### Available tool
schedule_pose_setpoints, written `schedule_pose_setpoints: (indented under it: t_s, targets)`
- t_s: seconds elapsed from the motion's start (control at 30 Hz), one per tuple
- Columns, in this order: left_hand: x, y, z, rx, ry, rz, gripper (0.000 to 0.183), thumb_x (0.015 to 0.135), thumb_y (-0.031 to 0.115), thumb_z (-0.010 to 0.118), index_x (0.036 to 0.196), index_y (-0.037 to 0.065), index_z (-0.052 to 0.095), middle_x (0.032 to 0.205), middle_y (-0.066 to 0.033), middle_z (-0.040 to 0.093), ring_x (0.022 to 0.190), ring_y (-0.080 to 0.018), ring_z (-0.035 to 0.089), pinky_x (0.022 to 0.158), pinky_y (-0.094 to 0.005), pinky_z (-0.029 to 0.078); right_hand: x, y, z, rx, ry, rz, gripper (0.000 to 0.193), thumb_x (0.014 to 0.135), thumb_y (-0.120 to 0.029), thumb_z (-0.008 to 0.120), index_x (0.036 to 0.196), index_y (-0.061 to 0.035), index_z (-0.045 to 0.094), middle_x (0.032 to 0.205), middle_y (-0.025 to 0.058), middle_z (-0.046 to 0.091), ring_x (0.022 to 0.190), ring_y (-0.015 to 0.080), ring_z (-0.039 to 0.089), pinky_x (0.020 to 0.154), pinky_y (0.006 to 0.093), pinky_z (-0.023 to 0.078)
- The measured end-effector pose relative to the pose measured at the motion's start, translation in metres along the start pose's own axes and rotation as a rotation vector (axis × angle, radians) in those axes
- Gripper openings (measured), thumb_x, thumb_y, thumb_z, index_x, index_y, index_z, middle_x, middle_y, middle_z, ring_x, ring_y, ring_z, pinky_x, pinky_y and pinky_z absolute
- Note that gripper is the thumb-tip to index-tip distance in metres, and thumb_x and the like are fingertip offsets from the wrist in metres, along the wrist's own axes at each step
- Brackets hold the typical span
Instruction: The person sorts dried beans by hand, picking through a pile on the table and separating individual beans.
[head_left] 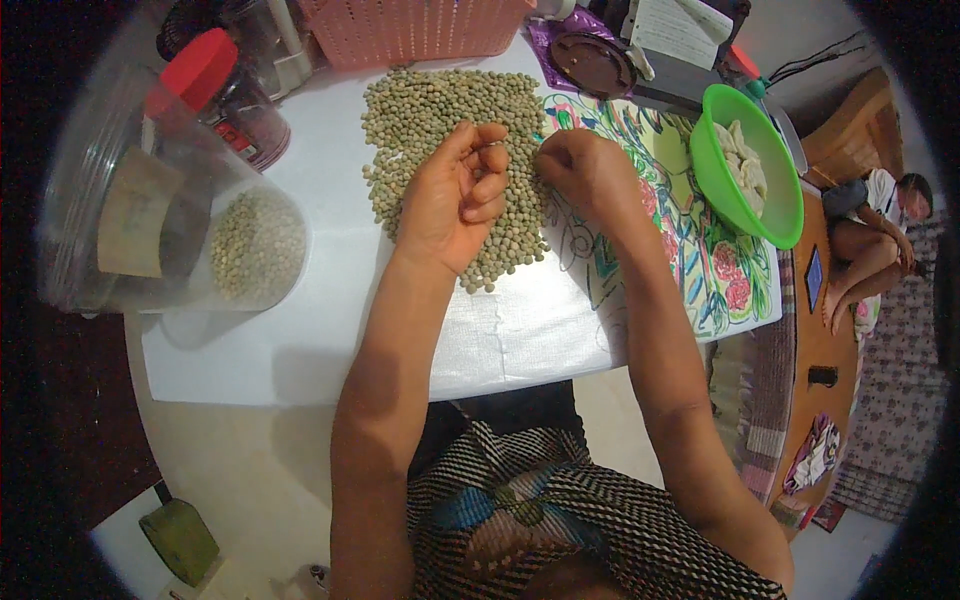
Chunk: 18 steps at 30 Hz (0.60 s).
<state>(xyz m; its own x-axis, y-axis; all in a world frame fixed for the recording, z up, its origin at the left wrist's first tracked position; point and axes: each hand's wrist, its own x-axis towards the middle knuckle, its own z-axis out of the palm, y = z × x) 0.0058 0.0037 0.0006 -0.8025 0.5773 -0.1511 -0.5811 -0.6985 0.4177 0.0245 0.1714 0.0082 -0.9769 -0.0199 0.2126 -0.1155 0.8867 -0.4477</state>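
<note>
Well, desk (230,355): a white sheet spreads over the left and middle, a flowered cloth (660,235) lies toward the right edge, and the near edge runs just in front of my lap.
Pea bed (455,100): dried green peas spread mid-desk, the long axis running from near the far edge toward the near edge, narrower at that end and drifting a little right.
Clear jar (195,245): by the left edge, upright, with more peas in its bottom, well apart from both my hands.
Green bowl (718,185): by the right edge, beyond my right grip; its whitish contents I cannot name.
Left grip (452,200): fingers loosely curled, palm partly turned up, over the middle of the bed; whether it holds any peas I cannot tell.
Right grip (592,178): fingers drawn together, tips at the bed's right margin, so the peas lie to its left; I cannot tell if one is pinched there.
Nearer hand: my left, squarely over the bed, while my right meets only its side.
Stray peas (480,286): at the bed's near tip, closer to my left wrist than to my right.
</note>
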Motion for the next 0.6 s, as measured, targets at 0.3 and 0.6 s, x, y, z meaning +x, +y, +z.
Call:
schedule_pose_setpoints:
  t_s: [0.3, 0.6]
  targets:
    - [0.0021, -0.0020, -0.0017, 0.016, 0.023, 0.000, 0.024, 0.086, 0.024, 0.043, 0.092, 0.003, 0.050, 0.068, -0.0023, 0.048, 0.046, -0.0048, 0.034, 0.033, -0.0150, 0.023, -0.0016, -0.0020, 0.0016, -0.123, 0.020, -0.040, 0.010, 0.068, -0.010, 0.056, 0.075, -0.0038, 0.059, 0.074, 0.0148, 0.057, 0.068, 0.0311, 0.056, 0.063, 0.0379, 0.044]
    - [0.0013, -0.0027, -0.0023, 0.050, 0.017, 0.011, 0.024, 0.086, 0.024, 0.044, 0.092, 0.002, 0.050, 0.068, -0.0026, 0.049, 0.047, -0.0051, 0.036, 0.035, -0.0155, 0.024, -0.0041, -0.0047, -0.0004, -0.277, 0.044, -0.053, 0.009, 0.067, -0.011, 0.053, 0.070, -0.0034, 0.056, 0.072, 0.0161, 0.057, 0.065, 0.0336, 0.057, 0.056, 0.0424, 0.045]
